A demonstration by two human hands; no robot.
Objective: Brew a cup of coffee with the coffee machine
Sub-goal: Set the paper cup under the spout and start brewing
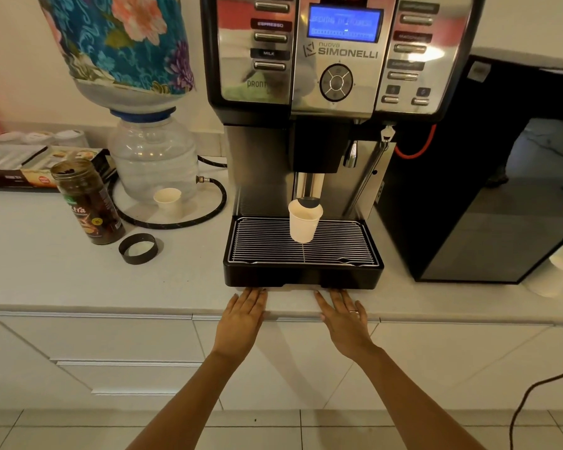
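Paper cup waits under the coffee machine spout.
Thin and crushable, hot when filled: hold it lightly near the rim. Left hand and right hand lie flat, apart, on the table.

arms: bare, no sleeves | right hand: ring on finger

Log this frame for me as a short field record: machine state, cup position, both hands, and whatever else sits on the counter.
machine: coffee machine, blue display lit, text too blurred to read
cup: white paper cup upright on the drip tray grate, directly under the spout
left hand: left hand flat on the counter edge, fingers straight, holding nothing
right hand: right hand flat on the counter edge, ring on one finger
other items: open coffee jar, its lid beside it, second paper cup, water bottle dispenser
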